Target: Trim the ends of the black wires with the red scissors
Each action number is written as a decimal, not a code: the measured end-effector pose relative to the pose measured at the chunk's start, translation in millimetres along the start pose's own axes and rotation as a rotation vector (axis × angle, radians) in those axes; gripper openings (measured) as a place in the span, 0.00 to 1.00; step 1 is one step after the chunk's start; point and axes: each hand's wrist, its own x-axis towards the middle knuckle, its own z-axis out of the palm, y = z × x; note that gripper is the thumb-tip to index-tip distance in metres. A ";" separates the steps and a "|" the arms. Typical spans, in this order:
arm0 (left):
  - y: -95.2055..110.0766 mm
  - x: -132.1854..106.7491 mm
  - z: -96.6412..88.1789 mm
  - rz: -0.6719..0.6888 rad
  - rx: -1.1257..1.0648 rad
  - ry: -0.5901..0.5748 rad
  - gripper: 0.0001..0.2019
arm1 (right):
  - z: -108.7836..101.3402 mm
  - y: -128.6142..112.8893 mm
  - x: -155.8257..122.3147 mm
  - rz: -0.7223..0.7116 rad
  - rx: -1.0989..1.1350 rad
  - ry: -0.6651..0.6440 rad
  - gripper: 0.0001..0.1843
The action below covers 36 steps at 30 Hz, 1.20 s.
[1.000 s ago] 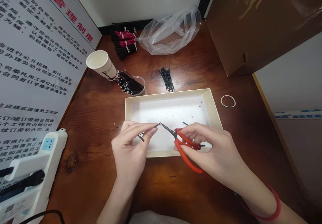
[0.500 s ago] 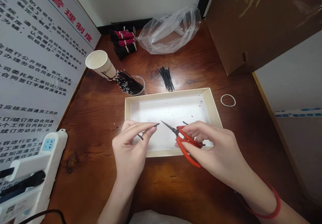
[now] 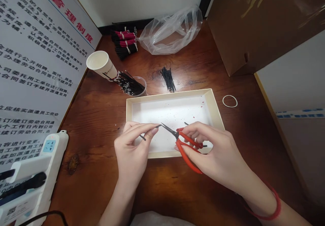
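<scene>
My left hand (image 3: 132, 148) pinches a short black wire (image 3: 151, 131) between thumb and fingers, its free end pointing right over the cream tray (image 3: 130, 110). My right hand (image 3: 215, 153) grips red-handled pliers (image 3: 186, 148). Their thin dark jaws point left and almost touch the wire's tip. A few more black wire pieces stick out of my right hand between the fingers. Both hands hover over the tray's near edge.
A loose pile of black wires (image 3: 168, 79), a clear cup full of wires (image 3: 133, 84) and a white paper cup (image 3: 101, 65) lie behind the tray. Bundled red and black wires (image 3: 125, 43), a plastic bag (image 3: 171, 31), a rubber band (image 3: 230, 101) and a power strip (image 3: 30, 182) surround it.
The pliers drew back slightly to the right, then returned, so the jaws are again at the wire's tip. My left hand has barely moved.
</scene>
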 end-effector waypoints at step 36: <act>-0.2 0.5 -0.6 0.006 0.015 -0.006 0.08 | 0.9 -1.9 -0.4 0.002 0.002 -0.013 0.04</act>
